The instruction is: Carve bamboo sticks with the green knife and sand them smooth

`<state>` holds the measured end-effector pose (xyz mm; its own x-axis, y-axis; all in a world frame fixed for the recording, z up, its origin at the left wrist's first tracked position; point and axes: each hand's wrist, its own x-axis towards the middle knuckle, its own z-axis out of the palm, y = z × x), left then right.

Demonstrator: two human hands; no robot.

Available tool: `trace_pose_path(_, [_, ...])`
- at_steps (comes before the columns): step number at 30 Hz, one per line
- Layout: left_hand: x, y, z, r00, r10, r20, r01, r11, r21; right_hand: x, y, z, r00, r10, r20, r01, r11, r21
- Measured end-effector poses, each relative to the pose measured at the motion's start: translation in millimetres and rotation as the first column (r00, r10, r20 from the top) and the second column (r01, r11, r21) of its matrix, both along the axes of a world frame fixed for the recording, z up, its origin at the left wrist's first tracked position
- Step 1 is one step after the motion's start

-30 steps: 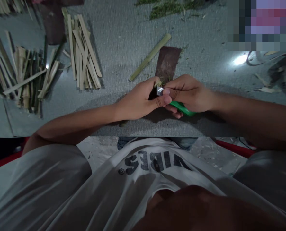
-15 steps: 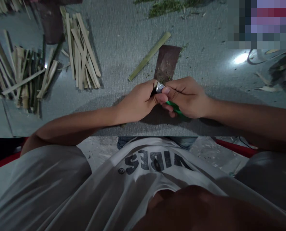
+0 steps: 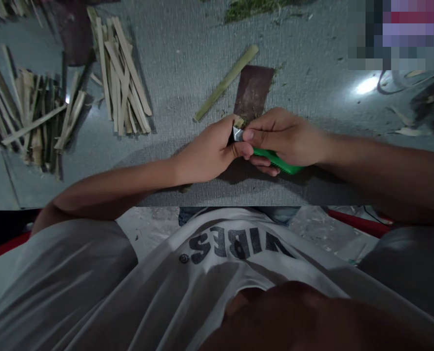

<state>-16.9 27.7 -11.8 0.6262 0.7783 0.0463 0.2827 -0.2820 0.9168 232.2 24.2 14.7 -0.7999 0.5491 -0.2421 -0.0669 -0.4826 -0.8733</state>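
Observation:
My right hand (image 3: pixel 290 136) is closed round a green utility knife (image 3: pixel 281 162), its metal blade end (image 3: pixel 238 134) turned toward my left hand (image 3: pixel 211 151). The left fingers are closed on a bamboo strip (image 3: pixel 241 122), of which only a short, pale end shows past the blade; the rest is hidden in the hand. Both hands meet just above the table, thumbs close together at the blade. Beyond them a dark reddish-brown patch (image 3: pixel 255 87) lies flat on the table, dusted with green scraps. Left of that patch rests a loose greenish bamboo strip (image 3: pixel 226 84), slanting up to the right.
Cut bamboo strips form one pile (image 3: pixel 124 83) at upper left and a darker pile (image 3: pixel 37 112) farther left. Green shavings (image 3: pixel 253 9) lie at the far side. A thin curled strip (image 3: pixel 392 90) and pale scraps (image 3: pixel 409 131) are at right. The table edge (image 3: pixel 158 206) runs before my body.
My right hand has shifted slightly, exposing more of the green knife handle. The blade end has moved a little left, and more of the strip's pale end shows.

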Motion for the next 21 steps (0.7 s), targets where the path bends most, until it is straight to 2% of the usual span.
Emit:
trace_pose_path(2, [0.2,-1.3,2.7,1.0,0.01,-0.007,-0.01,1.0,-0.009,-6.9,-8.7,-1.8,0.99,-0.141,0.017,0.14,0.989,0.048])
trace_pose_path(4, [-0.2,-0.5,3.8,1.0,-0.002,-0.004,0.001,1.0,-0.022,-12.0,-16.8,-2.9,0.959,-0.282,0.03,0.279,0.956,0.093])
trace_pose_path(5, [-0.6,0.7,3.7,1.0,-0.005,-0.002,0.005,1.0,-0.024,-13.0,-19.1,-2.8,0.949,-0.314,0.031,0.309,0.945,0.104])
trace_pose_path(7, [-1.8,4.1,2.1,1.0,-0.014,-0.002,0.014,1.0,-0.018,-11.5,-19.1,-1.7,0.959,-0.28,0.034,0.276,0.956,0.099])
trace_pose_path(10, [-3.8,7.9,-2.5,1.0,-0.021,-0.011,0.02,1.0,-0.015,-3.9,-8.7,1.1,0.991,-0.134,0.029,0.133,0.99,0.046])
trace_pose_path(13, [-5.7,6.6,-8.8,1.0,-0.02,-0.012,0.02,1.0,-0.018,1.1,3.1,2.5,1.0,0.016,0.024,-0.016,1.0,0.006])
trace_pose_path(15, [-6.6,4.1,-12.9,1.0,-0.012,-0.01,0.012,1.0,-0.017,-0.1,4.6,1.6,1.0,0.029,0.007,-0.029,1.0,0.011])
trace_pose_path(18, [-6.7,2.9,-15.1,0.999,0.003,0.041,-0.003,1.0,0.003,-7.5,-5.2,-2.6,0.993,-0.114,0.009,0.113,0.992,0.05])
trace_pose_path(21, [-4.2,6.2,-8.0,0.997,0.01,0.07,-0.009,1.0,-0.015,-17.3,-20.3,-7.9,0.938,-0.344,0.043,0.337,0.934,0.123])
